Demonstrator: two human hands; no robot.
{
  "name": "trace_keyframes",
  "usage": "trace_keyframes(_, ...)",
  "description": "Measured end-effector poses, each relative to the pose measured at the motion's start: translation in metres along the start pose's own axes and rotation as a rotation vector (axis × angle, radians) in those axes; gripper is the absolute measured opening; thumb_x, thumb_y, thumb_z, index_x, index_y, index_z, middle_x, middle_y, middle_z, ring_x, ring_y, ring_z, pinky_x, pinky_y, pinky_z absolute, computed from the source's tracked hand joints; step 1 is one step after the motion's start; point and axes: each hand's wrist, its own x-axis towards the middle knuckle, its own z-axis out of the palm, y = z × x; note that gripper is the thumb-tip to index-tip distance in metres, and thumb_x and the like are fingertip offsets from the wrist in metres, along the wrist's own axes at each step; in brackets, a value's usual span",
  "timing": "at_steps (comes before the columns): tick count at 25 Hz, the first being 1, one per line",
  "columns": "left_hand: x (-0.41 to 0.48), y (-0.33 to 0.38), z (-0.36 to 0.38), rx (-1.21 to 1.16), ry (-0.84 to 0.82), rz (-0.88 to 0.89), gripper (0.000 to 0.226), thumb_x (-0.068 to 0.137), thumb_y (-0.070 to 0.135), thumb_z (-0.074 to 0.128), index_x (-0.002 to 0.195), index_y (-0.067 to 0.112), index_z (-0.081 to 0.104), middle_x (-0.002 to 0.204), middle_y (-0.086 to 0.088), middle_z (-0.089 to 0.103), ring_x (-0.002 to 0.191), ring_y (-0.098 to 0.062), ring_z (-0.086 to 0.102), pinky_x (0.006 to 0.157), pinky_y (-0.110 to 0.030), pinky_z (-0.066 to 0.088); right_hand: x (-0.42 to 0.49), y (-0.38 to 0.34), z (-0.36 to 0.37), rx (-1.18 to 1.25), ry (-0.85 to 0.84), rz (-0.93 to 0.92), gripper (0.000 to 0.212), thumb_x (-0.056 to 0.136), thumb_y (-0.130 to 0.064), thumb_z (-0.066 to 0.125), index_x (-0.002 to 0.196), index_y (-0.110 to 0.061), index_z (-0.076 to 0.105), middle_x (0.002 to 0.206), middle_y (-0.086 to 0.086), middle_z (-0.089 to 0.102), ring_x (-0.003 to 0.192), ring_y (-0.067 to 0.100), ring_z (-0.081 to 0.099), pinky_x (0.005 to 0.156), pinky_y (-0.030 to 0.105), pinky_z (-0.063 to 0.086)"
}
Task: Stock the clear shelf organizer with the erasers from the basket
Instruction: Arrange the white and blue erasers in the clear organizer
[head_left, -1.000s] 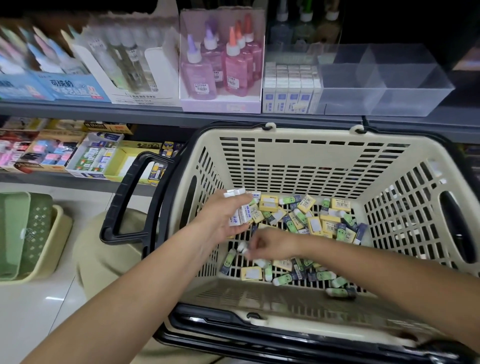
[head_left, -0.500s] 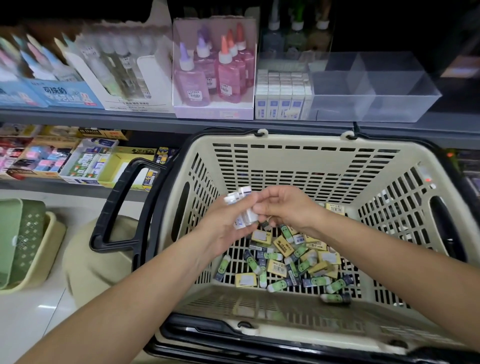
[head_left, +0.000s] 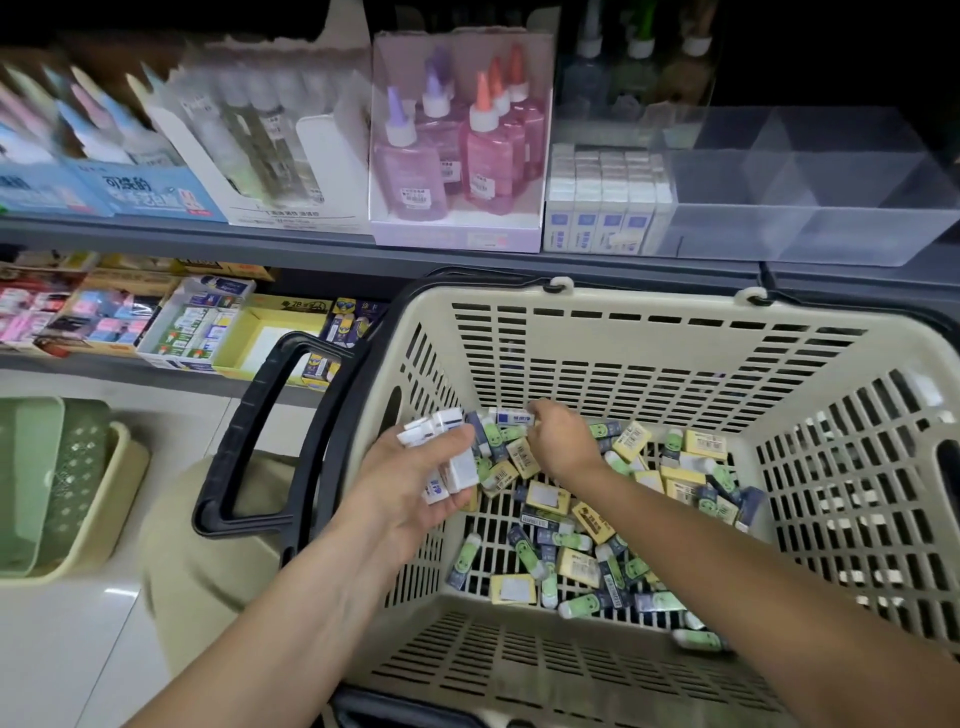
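Observation:
A beige slotted basket (head_left: 649, 358) with black handles holds a heap of loose erasers (head_left: 576, 525) in yellow, green and dark blue wrappers. My left hand (head_left: 415, 483) hovers over the basket's left side and grips a bunch of white erasers (head_left: 447, 457). Down among the heap at the far left, my right hand (head_left: 561, 441) pinches a single white and blue eraser (head_left: 514, 417). The clear shelf organizer (head_left: 810, 208) stands on the shelf above the basket. Its left compartment holds rows of white erasers (head_left: 602, 202); its right compartments look bare.
Pink and purple glue bottles (head_left: 462, 150) in a display box stand left of the organizer on the grey shelf (head_left: 208, 236). A lower shelf holds stationery boxes (head_left: 202, 322). Green and beige baskets (head_left: 57, 488) are stacked on the floor at left.
My right hand has left my left hand and dropped into the basket's far left corner, where it pinches an eraser. The left hand has sunk a little with its bunch.

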Motion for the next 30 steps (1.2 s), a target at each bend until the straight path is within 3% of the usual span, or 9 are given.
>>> trace_keyframes(5, 0.005, 0.0, 0.0, -0.005, 0.008, 0.001, 0.019, 0.075, 0.01, 0.072, 0.087, 0.017, 0.06, 0.056, 0.004, 0.067, 0.063, -0.017, 0.059, 0.062, -0.032, 0.05, 0.006, -0.007, 0.013, -0.364, -0.009, -0.064, 0.031, 0.089, -0.008, 0.048, 0.12, -0.01, 0.047, 0.114, 0.012, 0.053, 0.091, 0.031, 0.059, 0.061, 0.032, 0.041)
trace_keyframes(8, 0.005, -0.001, 0.001, -0.006, 0.021, -0.005, 0.02, 0.074, 0.009, 0.073, 0.088, 0.017, 0.06, 0.055, 0.003, 0.067, 0.066, -0.018, 0.059, 0.061, -0.031, 0.05, 0.005, -0.006, 0.004, -0.384, -0.067, -0.114, 0.021, 0.091, -0.014, 0.049, 0.111, -0.013, 0.05, 0.109, 0.008, 0.056, 0.087, 0.027, 0.058, 0.059, 0.031, 0.04)
trace_keyframes(13, 0.005, 0.006, 0.011, -0.022, 0.001, -0.044, 0.026, 0.073, 0.009, 0.073, 0.093, 0.015, 0.059, 0.074, -0.005, 0.066, 0.074, -0.022, 0.057, 0.058, -0.031, 0.051, -0.025, 0.003, -0.051, 0.008, -0.12, -0.115, 0.006, 0.089, -0.026, 0.058, 0.087, -0.021, 0.057, 0.082, -0.001, 0.066, 0.054, 0.011, 0.056, 0.042, 0.023, 0.043)
trace_keyframes(18, 0.011, 0.003, 0.058, 0.039, -0.076, -0.047, 0.032, 0.075, 0.011, 0.073, 0.101, 0.013, 0.054, 0.092, -0.009, 0.057, 0.083, -0.024, 0.057, 0.051, -0.032, 0.056, -0.068, 0.007, -0.131, 0.63, -0.041, 0.05, 0.002, 0.086, -0.016, 0.063, 0.085, -0.015, 0.062, 0.078, 0.002, 0.07, 0.061, 0.005, 0.065, 0.052, 0.021, 0.046)
trace_keyframes(21, 0.013, -0.008, 0.085, 0.044, -0.244, -0.141, 0.024, 0.081, 0.013, 0.068, 0.102, 0.01, 0.057, 0.091, -0.009, 0.06, 0.085, -0.023, 0.061, 0.058, -0.034, 0.058, -0.094, 0.007, -0.147, 0.716, -0.035, -0.008, 0.002, 0.084, -0.015, 0.066, 0.084, -0.016, 0.064, 0.077, 0.002, 0.071, 0.064, 0.005, 0.065, 0.052, 0.015, 0.047)
trace_keyframes(23, 0.012, -0.019, 0.096, 0.059, -0.367, -0.181, 0.01, 0.084, 0.014, 0.064, 0.092, 0.012, 0.06, 0.078, -0.006, 0.066, 0.072, -0.018, 0.066, 0.059, -0.032, 0.057, -0.104, 0.011, -0.147, 0.694, -0.043, -0.082, 0.005, 0.084, -0.014, 0.066, 0.08, -0.018, 0.066, 0.069, -0.005, 0.07, 0.061, -0.001, 0.063, 0.051, 0.01, 0.046)
trace_keyframes(26, 0.015, -0.025, 0.101, 0.092, -0.298, -0.142, 0.014, 0.083, 0.014, 0.064, 0.094, 0.013, 0.057, 0.074, -0.006, 0.067, 0.064, -0.016, 0.064, 0.051, -0.026, 0.054, -0.094, 0.031, -0.143, 0.631, -0.114, -0.032, 0.011, 0.089, -0.023, 0.06, 0.082, -0.025, 0.07, 0.077, -0.011, 0.072, 0.071, 0.002, 0.065, 0.063, 0.019, 0.053)
trace_keyframes(28, 0.018, -0.019, 0.095, 0.082, -0.221, -0.118, 0.022, 0.08, 0.014, 0.068, 0.099, 0.013, 0.056, 0.084, -0.009, 0.062, 0.07, -0.018, 0.06, 0.047, -0.024, 0.052, -0.082, 0.052, -0.134, 0.311, -0.159, 0.075, 0.019, 0.093, -0.028, 0.053, 0.102, -0.02, 0.067, 0.1, -0.001, 0.07, 0.084, 0.012, 0.064, 0.08, 0.031, 0.053)
trace_keyframes(30, 0.022, -0.009, 0.087, 0.068, -0.201, -0.105, 0.027, 0.077, 0.014, 0.07, 0.1, 0.012, 0.055, 0.085, -0.009, 0.061, 0.069, -0.018, 0.06, 0.046, -0.023, 0.051, -0.078, 0.07, -0.11, -0.194, -0.313, 0.115, 0.041, 0.095, -0.035, 0.047, 0.132, -0.018, 0.048, 0.135, 0.012, 0.049, 0.114, 0.026, 0.054, 0.095, 0.035, 0.043)
